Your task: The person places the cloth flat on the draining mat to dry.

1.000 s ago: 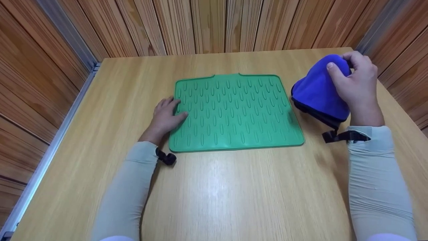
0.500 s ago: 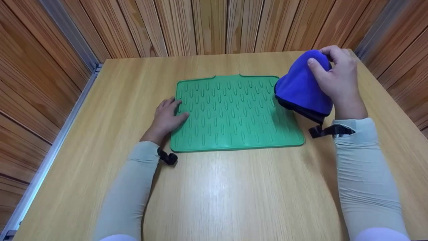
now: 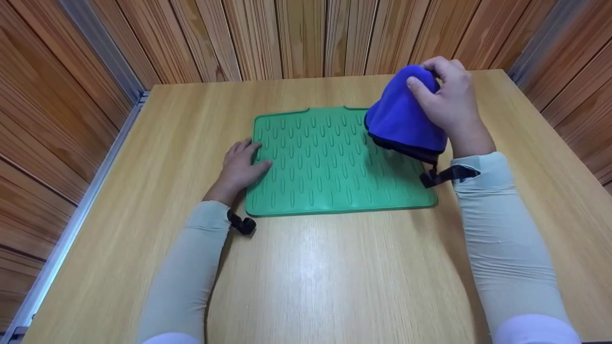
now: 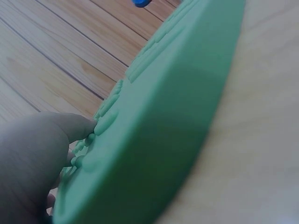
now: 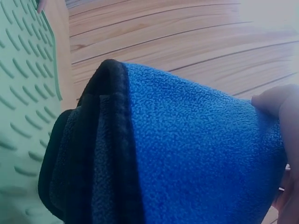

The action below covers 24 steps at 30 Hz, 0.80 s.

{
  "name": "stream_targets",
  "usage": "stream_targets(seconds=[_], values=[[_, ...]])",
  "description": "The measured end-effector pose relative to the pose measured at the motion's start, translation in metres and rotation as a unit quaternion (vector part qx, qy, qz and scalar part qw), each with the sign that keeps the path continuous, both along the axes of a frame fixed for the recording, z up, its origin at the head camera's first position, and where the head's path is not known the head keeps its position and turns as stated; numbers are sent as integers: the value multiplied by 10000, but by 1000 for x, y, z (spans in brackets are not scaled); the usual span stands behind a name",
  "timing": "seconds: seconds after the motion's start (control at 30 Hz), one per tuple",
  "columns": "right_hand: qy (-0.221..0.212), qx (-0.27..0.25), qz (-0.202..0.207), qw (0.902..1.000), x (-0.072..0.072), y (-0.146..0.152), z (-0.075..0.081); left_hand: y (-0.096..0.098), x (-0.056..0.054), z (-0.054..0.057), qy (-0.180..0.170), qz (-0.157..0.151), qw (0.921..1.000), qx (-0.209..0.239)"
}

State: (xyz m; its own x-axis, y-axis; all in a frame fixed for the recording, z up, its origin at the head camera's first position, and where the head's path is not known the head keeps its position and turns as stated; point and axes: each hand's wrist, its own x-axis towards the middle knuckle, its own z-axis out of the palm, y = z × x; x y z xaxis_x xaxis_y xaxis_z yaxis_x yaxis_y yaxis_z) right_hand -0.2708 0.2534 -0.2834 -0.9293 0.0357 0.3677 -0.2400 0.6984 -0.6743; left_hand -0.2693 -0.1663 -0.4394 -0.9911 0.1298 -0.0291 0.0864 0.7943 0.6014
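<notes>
The right hand (image 3: 449, 102) has carried the soft blue fleece hat with a dark rim (image 3: 404, 119) sideways. A second ago the hat hung over bare table beside the mat; now it hangs over the far right corner of the bumpy green rubber mat (image 3: 330, 162). So the hat has nearly reached the mat, though I cannot tell if it touches. The fingers are curled round its rounded top, pinching it. The hat droops like a bell below the hand, opening downward. The left hand (image 3: 241, 165) has stayed flat, fingers straight, pressing the mat's near edge.
</notes>
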Motion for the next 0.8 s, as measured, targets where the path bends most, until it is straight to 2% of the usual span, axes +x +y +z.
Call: stream_targets(seconds=[0.4, 0.8], values=[[371, 93, 470, 9982, -11, -35, -5, 1, -1, -1, -1, 15, 10000, -36], [603, 135, 864, 9943, -14, -63, -9, 1, -1, -1, -25, 8, 10000, 8]])
